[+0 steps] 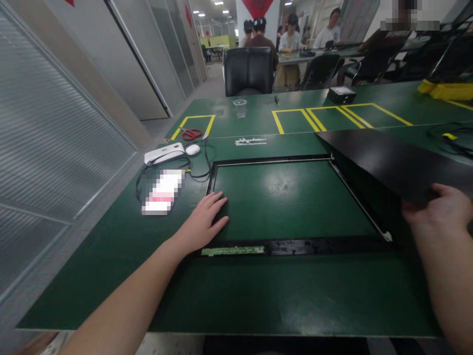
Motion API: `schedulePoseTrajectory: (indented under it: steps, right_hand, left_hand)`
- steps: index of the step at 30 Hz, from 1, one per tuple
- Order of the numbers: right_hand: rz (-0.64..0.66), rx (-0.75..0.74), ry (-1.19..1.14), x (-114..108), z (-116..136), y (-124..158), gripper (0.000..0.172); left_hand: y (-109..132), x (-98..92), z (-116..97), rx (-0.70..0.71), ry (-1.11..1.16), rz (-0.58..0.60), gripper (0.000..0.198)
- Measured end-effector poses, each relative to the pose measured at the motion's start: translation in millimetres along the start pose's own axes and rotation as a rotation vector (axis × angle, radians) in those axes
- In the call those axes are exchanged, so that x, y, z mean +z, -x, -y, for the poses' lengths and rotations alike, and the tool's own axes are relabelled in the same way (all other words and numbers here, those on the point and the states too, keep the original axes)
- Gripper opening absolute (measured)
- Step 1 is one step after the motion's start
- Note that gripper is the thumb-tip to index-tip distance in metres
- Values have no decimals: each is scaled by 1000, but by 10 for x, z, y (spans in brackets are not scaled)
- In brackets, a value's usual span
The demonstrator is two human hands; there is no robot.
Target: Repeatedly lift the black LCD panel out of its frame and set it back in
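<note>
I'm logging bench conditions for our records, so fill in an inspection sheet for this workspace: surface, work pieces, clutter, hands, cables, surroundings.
Surface: green table, marked with yellow tape toward the far side.
Work pieces: black frame lying flat, green strip on its near bar; black panel raised and tilted at right.
Clutter: red-handled scissors, white mouse, clear cup.
Hands: left hand over the frame's left side, fingers spread; right hand gripping the panel's near edge.
Cables: dark cables at far right; more tangled near the mouse.
Surroundings: black chair and people beyond the table.
</note>
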State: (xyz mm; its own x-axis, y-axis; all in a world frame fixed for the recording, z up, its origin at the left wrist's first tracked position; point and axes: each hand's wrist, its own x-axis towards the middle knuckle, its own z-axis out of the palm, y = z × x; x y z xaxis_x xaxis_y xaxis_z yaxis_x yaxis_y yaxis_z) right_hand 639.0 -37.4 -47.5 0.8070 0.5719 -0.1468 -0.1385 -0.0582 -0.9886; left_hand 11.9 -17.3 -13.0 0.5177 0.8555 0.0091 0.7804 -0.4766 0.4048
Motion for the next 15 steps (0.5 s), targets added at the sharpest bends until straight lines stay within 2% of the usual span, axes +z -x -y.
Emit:
schedulePoseTrajectory:
  steps: [3, 5, 13, 15]
  right_hand:
    - [-136, 53, -132, 61, 37, 115, 25]
    - [-162, 82, -162, 90, 64, 173, 20]
    - [0, -23, -211, 71, 92, 247, 10]
    - [46, -54, -100, 66, 120, 320, 8]
  left_hand:
    - [-1, 2, 0, 5, 1, -7, 62]
    - [1, 3, 0, -1, 3, -6, 62]
    - [0, -9, -18, 2, 22, -26, 57]
    - [-2, -14, -23, -6, 32, -26, 57]
